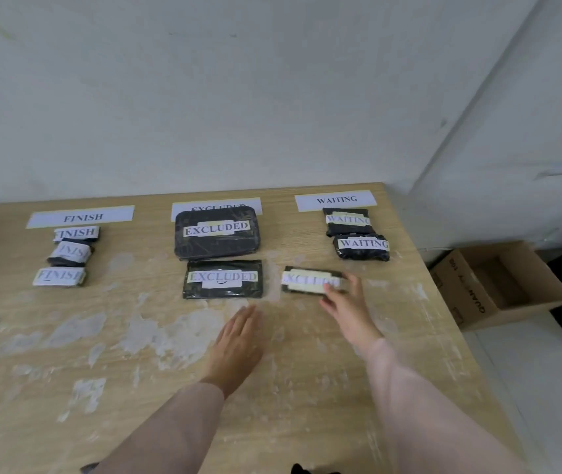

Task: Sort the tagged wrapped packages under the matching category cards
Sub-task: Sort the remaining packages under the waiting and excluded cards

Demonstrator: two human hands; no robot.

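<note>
Right hand point(346, 304) rests with fingers spread on the right end of a small dark package point(310, 280) tagged EXCLUDED; contact only, not closed around it, and the package lies flat on the worktop point(67, 354). Left hand point(238, 340) flat and open, palm down, holding nothing, near the middle of the worktop. The small package sits just right of a second EXCLUDED package point(223, 279), apart from it. Beyond that, a larger EXCLUDED package point(217, 232) covers part of the EXCLUDED card point(183, 208) at the far edge. Far right: WAITING card point(336, 200) with two WAITING packages point(356, 236) in a column below it. Far left: FINISH card point(81, 217) with three FINISH packages point(67, 256) in a column. Cardboard box point(498, 285), open, on the floor right of the worktop.
</note>
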